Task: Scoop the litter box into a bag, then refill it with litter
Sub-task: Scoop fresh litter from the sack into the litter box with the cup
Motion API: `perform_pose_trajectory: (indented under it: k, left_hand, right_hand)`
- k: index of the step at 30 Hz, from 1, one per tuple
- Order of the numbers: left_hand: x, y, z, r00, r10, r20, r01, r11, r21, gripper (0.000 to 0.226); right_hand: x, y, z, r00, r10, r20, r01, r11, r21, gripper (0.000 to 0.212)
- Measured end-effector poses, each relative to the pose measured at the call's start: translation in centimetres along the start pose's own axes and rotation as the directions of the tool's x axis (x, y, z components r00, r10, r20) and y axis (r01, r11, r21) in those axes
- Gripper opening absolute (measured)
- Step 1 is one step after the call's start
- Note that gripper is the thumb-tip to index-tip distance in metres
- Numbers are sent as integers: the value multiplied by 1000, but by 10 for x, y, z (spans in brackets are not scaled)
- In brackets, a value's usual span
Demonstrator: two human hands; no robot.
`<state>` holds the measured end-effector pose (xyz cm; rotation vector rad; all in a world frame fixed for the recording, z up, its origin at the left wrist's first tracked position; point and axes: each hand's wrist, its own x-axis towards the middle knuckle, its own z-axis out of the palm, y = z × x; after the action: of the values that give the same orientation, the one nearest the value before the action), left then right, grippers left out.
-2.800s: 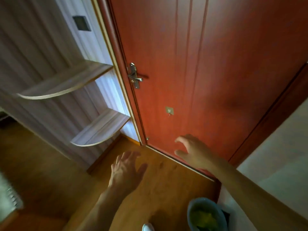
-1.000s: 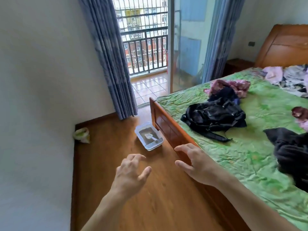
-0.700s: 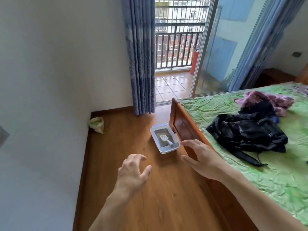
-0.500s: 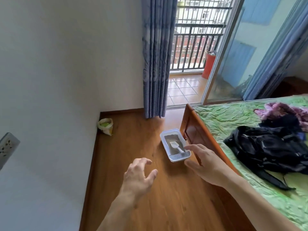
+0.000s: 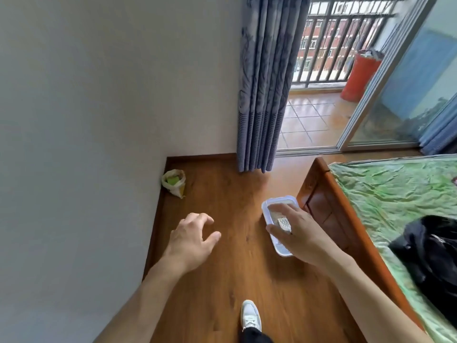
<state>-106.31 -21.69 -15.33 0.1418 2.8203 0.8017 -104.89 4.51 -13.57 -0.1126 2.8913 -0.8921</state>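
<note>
A small clear plastic litter box with grey litter stands on the wooden floor beside the bed's footboard. A white slotted scoop lies in it. My right hand hovers in front of the box with fingers spread, covering much of it and holding nothing. My left hand is held out to the left, over bare floor, fingers apart and empty. A small open bag with something green inside sits in the far corner by the wall.
The wooden footboard and green-covered bed run along the right, with black clothing on it. A blue curtain hangs beside the open balcony door. The white wall bounds the left. My shoe is on the floor.
I turned from the red door into the bedroom and walked closer to the litter box. My right hand now overlaps the box in view; the bag in the corner is nearer.
</note>
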Motion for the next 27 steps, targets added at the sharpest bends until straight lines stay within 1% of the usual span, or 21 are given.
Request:
perform_pose_trajectory:
  k: [4, 6, 10, 15, 18, 24, 27]
  left_hand:
    - [78, 11, -23, 999, -28, -37, 29, 999, 37, 36]
    - [110, 13, -37, 997, -53, -60, 54, 998, 17, 35]
    - [162, -5, -63, 987, -132, -96, 131, 991, -15, 34]
    - [222, -51, -84, 965, -223, -139, 216, 974, -65, 38]
    - [271, -88, -95, 957, -252, -143, 241, 966, -90, 39]
    - [360, -148, -133, 967, -230, -110, 218, 969, -115, 41]
    - [410, -172, -161, 968, -214, -129, 203, 975, -90, 39]
  right_hand:
    - [87, 6, -11, 999, -27, 34, 28, 999, -37, 44]
    - [129, 0, -17, 995, -68, 74, 74, 995, -69, 46]
    - [205, -17, -19, 978, -158, 139, 168, 983, -69, 48]
    - [303, -42, -2, 956, -200, 214, 229, 966, -118, 48]
    - [365, -62, 15, 949, -228, 219, 263, 953, -148, 47]
    - [464, -120, 39, 941, -225, 254, 280, 938, -206, 47]
    - [518, -141, 45, 945, -233, 231, 281, 938, -201, 47]
